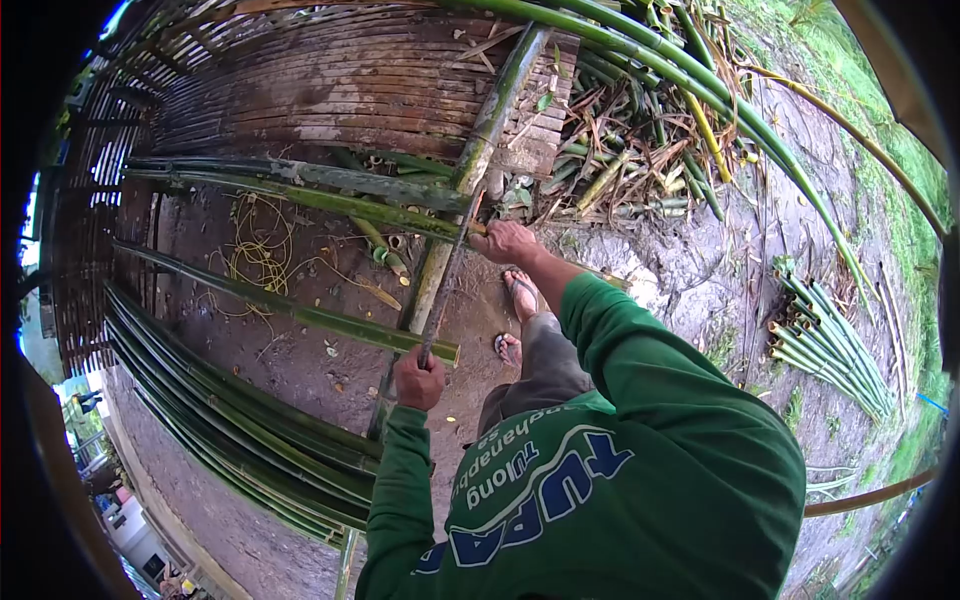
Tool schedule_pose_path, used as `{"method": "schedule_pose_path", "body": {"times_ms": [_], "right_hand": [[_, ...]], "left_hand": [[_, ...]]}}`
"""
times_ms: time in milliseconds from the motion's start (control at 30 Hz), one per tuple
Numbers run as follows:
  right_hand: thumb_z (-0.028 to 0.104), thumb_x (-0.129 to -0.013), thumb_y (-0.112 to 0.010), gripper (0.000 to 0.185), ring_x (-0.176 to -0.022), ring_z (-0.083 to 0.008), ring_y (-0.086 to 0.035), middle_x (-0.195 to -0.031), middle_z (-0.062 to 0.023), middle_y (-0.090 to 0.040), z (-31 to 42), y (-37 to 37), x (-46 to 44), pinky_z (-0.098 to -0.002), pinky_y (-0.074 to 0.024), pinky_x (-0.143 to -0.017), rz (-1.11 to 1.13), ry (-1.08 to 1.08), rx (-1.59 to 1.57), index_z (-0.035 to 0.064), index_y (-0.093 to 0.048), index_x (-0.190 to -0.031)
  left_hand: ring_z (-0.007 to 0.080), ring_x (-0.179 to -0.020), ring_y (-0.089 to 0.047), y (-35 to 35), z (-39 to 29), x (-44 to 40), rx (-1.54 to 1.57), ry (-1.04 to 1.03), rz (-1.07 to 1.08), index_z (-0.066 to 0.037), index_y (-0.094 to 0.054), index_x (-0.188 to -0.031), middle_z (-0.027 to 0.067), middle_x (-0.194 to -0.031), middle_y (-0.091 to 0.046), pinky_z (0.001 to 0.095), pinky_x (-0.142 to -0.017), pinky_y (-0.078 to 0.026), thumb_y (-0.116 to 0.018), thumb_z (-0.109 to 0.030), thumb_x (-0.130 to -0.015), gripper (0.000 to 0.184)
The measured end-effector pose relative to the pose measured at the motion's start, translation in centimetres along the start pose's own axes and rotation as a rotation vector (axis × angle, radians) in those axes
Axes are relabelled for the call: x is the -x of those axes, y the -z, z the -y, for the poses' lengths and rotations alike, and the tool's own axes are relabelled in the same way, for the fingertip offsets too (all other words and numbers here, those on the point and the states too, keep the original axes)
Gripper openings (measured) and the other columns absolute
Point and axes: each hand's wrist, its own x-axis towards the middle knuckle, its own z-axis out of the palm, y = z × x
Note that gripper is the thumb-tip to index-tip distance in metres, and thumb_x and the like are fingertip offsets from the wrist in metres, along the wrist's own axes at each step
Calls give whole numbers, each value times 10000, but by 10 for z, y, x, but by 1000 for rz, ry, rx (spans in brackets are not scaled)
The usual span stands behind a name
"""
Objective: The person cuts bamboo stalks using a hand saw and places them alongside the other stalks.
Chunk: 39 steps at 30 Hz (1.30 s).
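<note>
A long dark blade-like tool [450, 272] runs between my two hands, above a bamboo crossbar [492, 130]. My left hand [420, 380] is closed around its lower end, close to the cut end of a split bamboo length [300, 315]. Up by the tool's other end, my right hand [505, 242] is closed at the tip of a green bamboo piece [350, 205]; its fingertips are partly hidden, and whether it holds the tool, the bamboo or both is unclear. A greyish-green pole [375, 182] lies just beyond that piece.
Many bamboo poles [230, 425] lie at the lower left. Yellow cord [262, 262] is on the muddy ground. A slatted bamboo platform [350, 85] stands beyond. Cut scraps [640, 165] and a bundle of bamboo [835, 345] lie to the right. Long poles arch across the upper right.
</note>
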Motion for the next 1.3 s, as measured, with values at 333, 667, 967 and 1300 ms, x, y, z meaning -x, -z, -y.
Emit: {"method": "schedule_pose_path", "body": {"times_ms": [333,667,967,1300], "right_hand": [[517,-828,-379,601,-850,-398,-628,-868,-263,-638,5,-3,-4,-477,-498,-746,-41,-95,-9,-11,-666,-807],[284,-729,-610,339,-881,-351,-639,-904,-212,-651,6,2,30,-433,-511,-765,98,-89,155,15,-642,-933],[134,-715,-574,225,-892,-330,-646,-919,-179,-662,-4,-19,41,-415,-521,-770,114,-159,167,60,-660,-910],[132,-751,-562,197,-882,-323,-653,-913,-170,-666,-3,-14,43,-417,-529,-747,59,-186,122,67,-661,-909]], "left_hand": [[279,-435,-482,9,-7,-4,-159,-95,26,-51,-442,-669,117,-500,-429,368,-432,-374,-585,-74,-748,165],[354,-487,-526,-7,-31,7,-77,43,77,-35,-465,-675,153,-530,-487,412,-464,-396,-556,-63,-758,126],[394,-492,-525,41,-68,68,-189,144,164,-20,-490,-694,191,-520,-465,449,-457,-376,-518,-22,-741,54],[389,-543,-557,-1,-61,-12,-192,-98,130,21,-543,-775,217,-572,-515,454,-482,-400,-531,-50,-738,81]]}}
